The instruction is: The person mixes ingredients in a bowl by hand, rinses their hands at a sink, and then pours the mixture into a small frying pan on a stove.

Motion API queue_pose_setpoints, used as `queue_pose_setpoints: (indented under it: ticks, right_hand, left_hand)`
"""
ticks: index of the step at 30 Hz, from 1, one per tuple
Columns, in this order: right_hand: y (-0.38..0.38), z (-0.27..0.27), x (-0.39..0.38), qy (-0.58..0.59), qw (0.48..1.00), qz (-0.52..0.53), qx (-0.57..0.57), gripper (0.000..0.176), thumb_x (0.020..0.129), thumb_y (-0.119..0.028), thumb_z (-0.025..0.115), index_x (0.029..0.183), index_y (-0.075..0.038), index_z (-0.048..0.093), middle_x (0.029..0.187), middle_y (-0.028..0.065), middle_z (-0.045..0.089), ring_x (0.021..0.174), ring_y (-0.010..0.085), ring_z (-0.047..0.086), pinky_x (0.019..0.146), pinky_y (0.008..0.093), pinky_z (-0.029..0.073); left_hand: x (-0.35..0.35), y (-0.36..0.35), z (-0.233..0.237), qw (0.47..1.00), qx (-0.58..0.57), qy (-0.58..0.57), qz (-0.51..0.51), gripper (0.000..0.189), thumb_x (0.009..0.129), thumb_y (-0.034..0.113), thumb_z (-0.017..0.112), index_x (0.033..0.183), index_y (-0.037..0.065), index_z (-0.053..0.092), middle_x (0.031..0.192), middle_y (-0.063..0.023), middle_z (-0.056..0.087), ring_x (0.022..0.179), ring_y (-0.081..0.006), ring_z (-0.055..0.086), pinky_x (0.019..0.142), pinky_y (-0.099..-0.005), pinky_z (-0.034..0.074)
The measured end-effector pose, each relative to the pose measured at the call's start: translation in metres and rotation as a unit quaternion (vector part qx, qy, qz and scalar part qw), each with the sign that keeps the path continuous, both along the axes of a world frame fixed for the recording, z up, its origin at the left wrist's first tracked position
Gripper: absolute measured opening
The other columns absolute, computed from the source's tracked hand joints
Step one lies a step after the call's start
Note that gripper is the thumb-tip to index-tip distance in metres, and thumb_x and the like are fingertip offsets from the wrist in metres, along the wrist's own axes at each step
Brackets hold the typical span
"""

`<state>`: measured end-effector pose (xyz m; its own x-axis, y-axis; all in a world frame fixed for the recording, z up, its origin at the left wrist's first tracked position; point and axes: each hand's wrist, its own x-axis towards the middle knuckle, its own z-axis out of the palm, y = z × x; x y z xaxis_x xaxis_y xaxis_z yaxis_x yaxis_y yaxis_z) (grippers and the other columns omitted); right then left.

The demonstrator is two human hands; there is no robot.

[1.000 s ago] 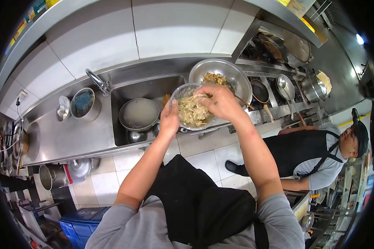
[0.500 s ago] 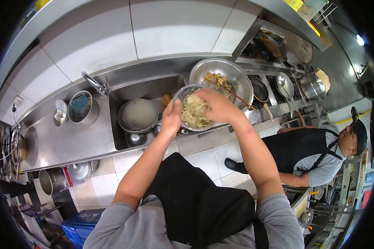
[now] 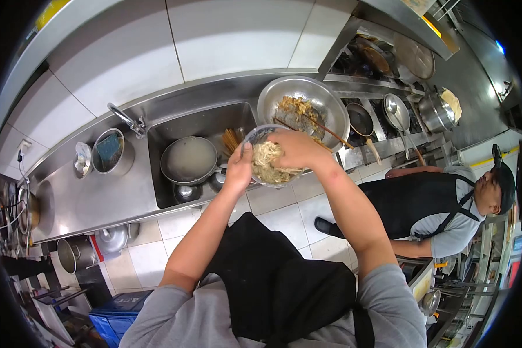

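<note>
A clear bowl (image 3: pixel 250 138) of pale shredded food (image 3: pixel 267 165) is held near the sink's front right corner. My left hand (image 3: pixel 239 165) grips its left rim, thumb on the edge. Inside the bowl, my right hand (image 3: pixel 296 149) is down in the shreds, its fingertips hidden by them. Just behind stands a wide metal bowl (image 3: pixel 339 104) with browned food (image 3: pixel 296 107) and dark liquid. Two chopsticks (image 3: pixel 330 132) lie across that bowl.
In the sink (image 3: pixel 156 139) sits a pan (image 3: pixel 190 159) of cloudy water, with wooden sticks (image 3: pixel 231 141) beside it. A faucet (image 3: pixel 127 119) and a pot (image 3: pixel 113 151) are at left. Right are a stove pan (image 3: pixel 361 119), a ladle (image 3: pixel 395 110) and a person (image 3: pixel 423 203) in a black apron.
My right hand has sunk into the shreds, which were blurred and now show as a heap on the left. A second chopstick now shows over the metal bowl. The view has shifted slightly.
</note>
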<state>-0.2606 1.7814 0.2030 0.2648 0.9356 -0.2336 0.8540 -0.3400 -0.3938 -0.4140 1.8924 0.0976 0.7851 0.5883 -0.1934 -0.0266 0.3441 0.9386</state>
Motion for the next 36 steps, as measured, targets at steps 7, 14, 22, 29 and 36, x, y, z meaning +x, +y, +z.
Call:
queue_pose_setpoints:
  ticks: [7, 14, 22, 29, 36]
  right_hand:
    - [0.015, -0.022, -0.008, 0.102, 0.988, 0.108, 0.051, 0.061, 0.068, -0.032, 0.085, 0.122, -0.011, 0.07, 0.121, 0.0175, 0.07, 0.113, 0.0382, 0.065, 0.1, 0.0456, 0.051]
    - [0.009, -0.001, -0.004, -0.022, 0.98, 0.189, -0.055, 0.042, 0.068, -0.028, 0.078, 0.107, -0.013, 0.076, 0.1, 0.0161, 0.073, 0.101, 0.0398, 0.069, 0.092, 0.0487, 0.054]
    - [0.026, -0.006, -0.025, 0.038, 0.985, 0.154, -0.069, 0.05, 0.07, -0.029, 0.079, 0.115, -0.01, 0.072, 0.113, 0.0192, 0.07, 0.115, 0.0411, 0.063, 0.099, 0.049, 0.05]
    - [-0.001, -0.011, 0.001, 0.002, 0.987, 0.158, 0.014, 0.072, 0.068, -0.032, 0.082, 0.131, -0.006, 0.061, 0.11, 0.021, 0.069, 0.113, 0.0443, 0.063, 0.097, 0.049, 0.051]
    - [0.007, -0.048, -0.02, -0.011, 0.996, 0.049, -0.068, 0.064, 0.07, -0.029, 0.082, 0.128, -0.01, 0.065, 0.118, 0.0172, 0.067, 0.107, 0.0404, 0.068, 0.093, 0.0496, 0.055]
  left_hand:
    - [-0.001, 0.014, 0.012, 0.999, -0.007, 0.032, -0.044, 0.051, 0.114, 0.042, 0.045, 0.138, -0.001, 0.06, 0.125, -0.0113, 0.068, 0.115, -0.0193, 0.061, 0.104, -0.0346, 0.046]
    - [-0.01, 0.019, -0.005, 0.999, 0.031, 0.023, -0.024, 0.05, 0.114, 0.04, 0.044, 0.138, 0.0, 0.06, 0.123, -0.0098, 0.069, 0.113, -0.018, 0.06, 0.103, -0.0341, 0.046]
    - [-0.007, 0.033, 0.006, 0.993, 0.081, 0.022, -0.084, 0.049, 0.114, 0.039, 0.045, 0.137, -0.001, 0.06, 0.124, -0.0095, 0.069, 0.114, -0.017, 0.06, 0.103, -0.0332, 0.046]
    - [-0.01, 0.033, 0.013, 0.996, 0.06, 0.014, -0.058, 0.046, 0.114, 0.039, 0.045, 0.129, -0.001, 0.064, 0.115, -0.0098, 0.071, 0.106, -0.0182, 0.062, 0.098, -0.0346, 0.048]
    - [-0.003, 0.017, -0.019, 0.991, 0.074, 0.087, -0.065, 0.048, 0.114, 0.038, 0.045, 0.14, 0.0, 0.059, 0.126, -0.0103, 0.068, 0.116, -0.0171, 0.06, 0.102, -0.0338, 0.048]
